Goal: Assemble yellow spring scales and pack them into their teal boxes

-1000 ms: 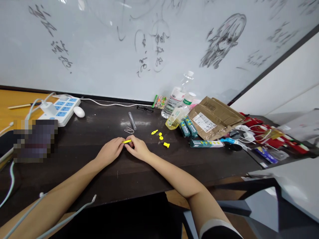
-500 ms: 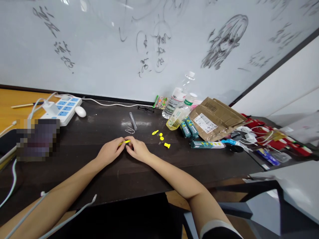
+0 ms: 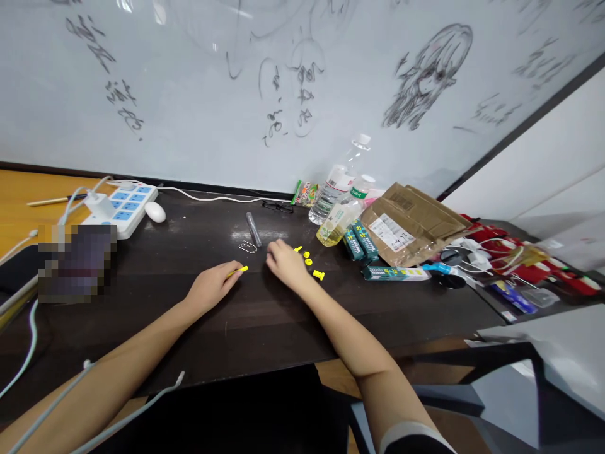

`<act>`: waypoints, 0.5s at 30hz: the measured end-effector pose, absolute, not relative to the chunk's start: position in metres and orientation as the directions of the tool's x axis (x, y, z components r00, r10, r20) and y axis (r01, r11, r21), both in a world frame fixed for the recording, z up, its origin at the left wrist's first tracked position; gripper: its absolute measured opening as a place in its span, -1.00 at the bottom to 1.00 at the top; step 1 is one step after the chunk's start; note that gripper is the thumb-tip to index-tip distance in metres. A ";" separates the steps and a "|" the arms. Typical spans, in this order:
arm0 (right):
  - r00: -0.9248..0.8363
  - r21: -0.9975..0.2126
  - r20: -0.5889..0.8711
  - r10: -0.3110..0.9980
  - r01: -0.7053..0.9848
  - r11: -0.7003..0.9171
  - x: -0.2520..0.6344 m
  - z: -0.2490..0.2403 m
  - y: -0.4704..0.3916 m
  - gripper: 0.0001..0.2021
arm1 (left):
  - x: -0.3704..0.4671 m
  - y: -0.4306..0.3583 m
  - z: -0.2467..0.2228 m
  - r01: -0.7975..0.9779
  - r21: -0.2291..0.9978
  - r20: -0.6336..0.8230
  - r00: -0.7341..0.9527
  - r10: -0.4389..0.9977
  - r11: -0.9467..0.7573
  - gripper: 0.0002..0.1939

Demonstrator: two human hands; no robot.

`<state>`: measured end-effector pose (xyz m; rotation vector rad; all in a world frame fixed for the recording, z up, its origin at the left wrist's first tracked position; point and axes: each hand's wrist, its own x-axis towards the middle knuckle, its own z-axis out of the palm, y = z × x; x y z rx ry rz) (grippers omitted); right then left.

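Note:
My left hand [image 3: 212, 284] pinches a small slim yellow plastic piece [image 3: 237, 272], its end poking out past the fingertips. To the right, my right hand [image 3: 287, 263] hovers over or rests on the dark table, fingers loosely bent and apart; nothing shows in them. Beside that hand lie several yellow plastic parts: two small round ones [image 3: 307, 258], a stubby flanged one [image 3: 318, 275] and a thin one [image 3: 297, 249] partly behind the hand. A clear tube [image 3: 253, 229] and a paper clip [image 3: 247, 246] lie just beyond the hands.
On the left are a white power strip [image 3: 135, 211], a white mouse [image 3: 155, 212] and cables. Glasses [image 3: 278, 206], a snack bag [image 3: 305, 193], water bottles [image 3: 333, 186], green boxes [image 3: 362, 243] and a brown parcel [image 3: 416, 221] stand toward the back and right. A whiteboard [image 3: 189, 113] rises behind.
My right hand has come away from the yellow piece and moved right, toward the loose yellow parts. My left hand keeps the piece at about the same spot.

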<state>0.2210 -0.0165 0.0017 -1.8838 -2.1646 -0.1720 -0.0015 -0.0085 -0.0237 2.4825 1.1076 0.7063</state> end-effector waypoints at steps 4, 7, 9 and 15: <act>0.232 0.002 0.098 0.968 0.972 -0.233 0.274 0.023 -0.011 -0.78 | -0.002 -0.012 -0.020 0.631 0.501 0.247 0.551 0.797 -0.592 -0.65; 0.333 0.005 -0.052 0.941 0.943 -0.334 0.298 0.026 -0.010 -0.61 | -0.002 -0.013 -0.019 0.649 0.518 0.210 0.535 0.818 -0.558 -0.63; 0.321 -0.012 -0.116 0.940 0.946 -0.324 0.303 0.024 -0.009 -0.61 | -0.002 -0.014 -0.017 0.644 0.522 0.201 0.545 0.814 -0.560 -0.62; 0.271 -0.008 -0.146 0.951 0.961 -0.275 0.299 0.018 -0.008 -0.73 | 0.000 -0.016 -0.016 0.629 0.515 0.206 0.569 0.796 -0.583 -0.66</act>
